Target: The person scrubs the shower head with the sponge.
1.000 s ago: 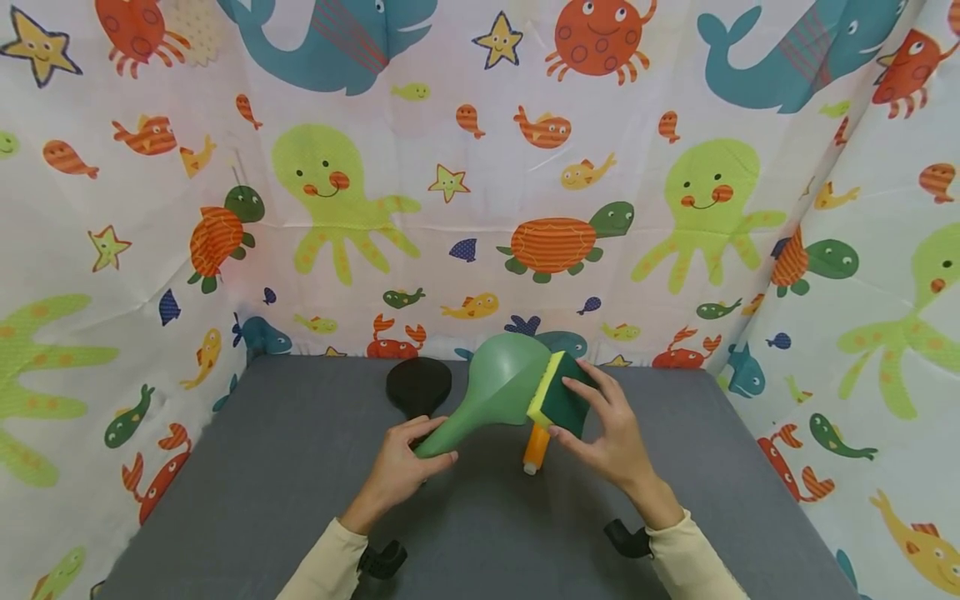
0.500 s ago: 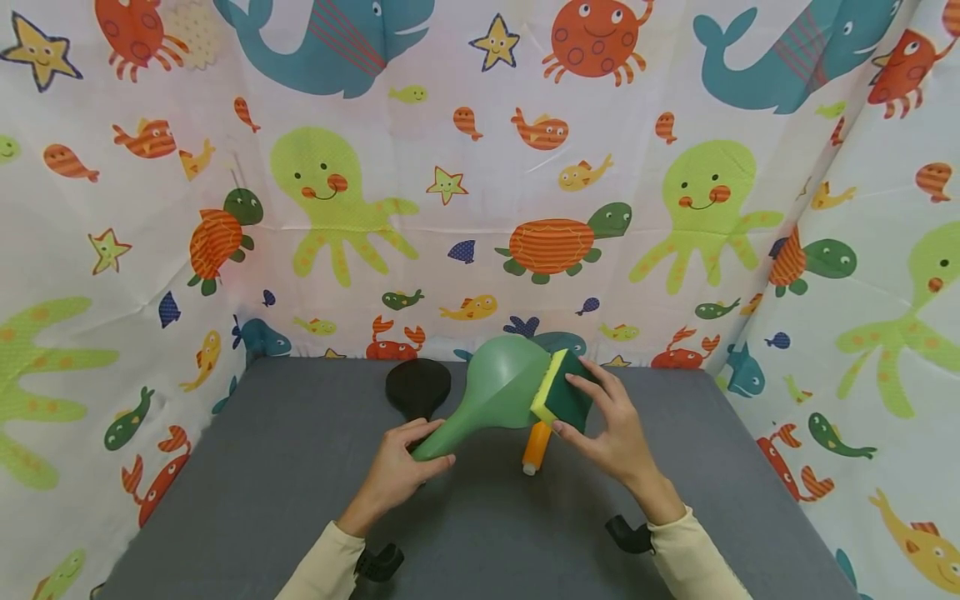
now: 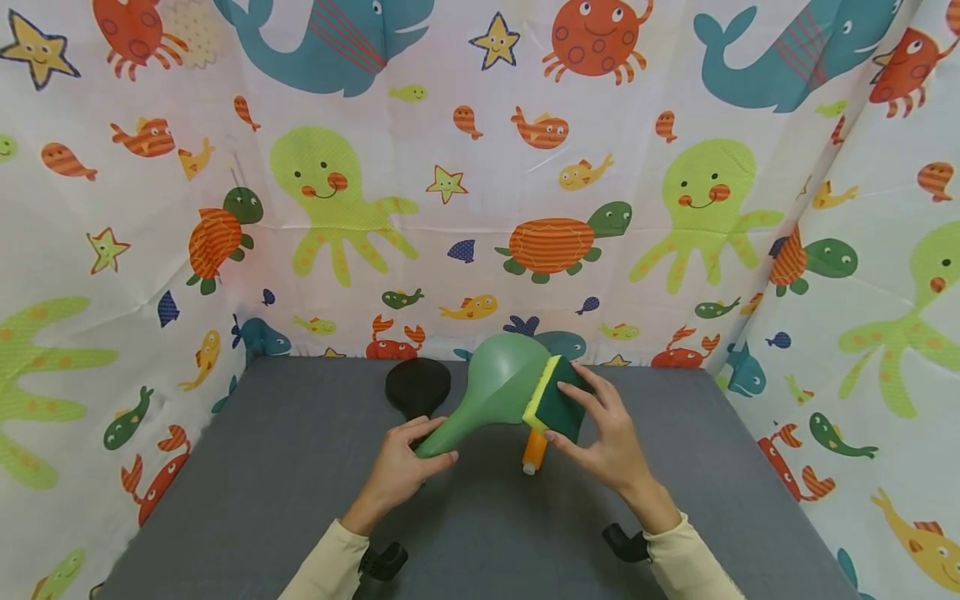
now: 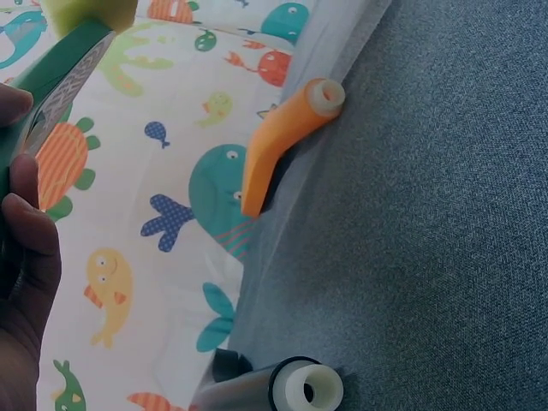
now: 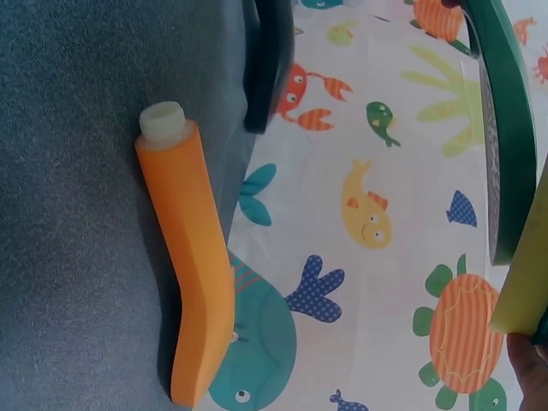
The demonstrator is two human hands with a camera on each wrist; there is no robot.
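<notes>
In the head view my left hand [image 3: 397,467] grips the handle of a green shower head [image 3: 498,379], raised above the table with its broad head pointing away. My right hand [image 3: 611,433] pinches a yellow sponge with a dark green scouring side [image 3: 558,400]. The sponge's yellow face meets the right edge of the green head. From the left wrist, the pale, textured spray face of the green shower head [image 4: 64,73] shows, with a corner of the sponge [image 4: 94,13] beside it. Only a few right-hand fingers [image 5: 527,368] appear in the right wrist view, at the sponge's lower end.
An orange shower head [image 3: 534,452] with a whitish threaded end lies on the grey table [image 3: 247,500], partly under the sponge. Behind my left hand lies a black shower head [image 3: 417,387]. A curtain printed with sea animals [image 3: 480,225] surrounds the table's back and sides.
The sponge shifted slightly up and right, then down and left along the green shower head's edge, carried by my right hand. My left hand and the green shower head barely moved.
</notes>
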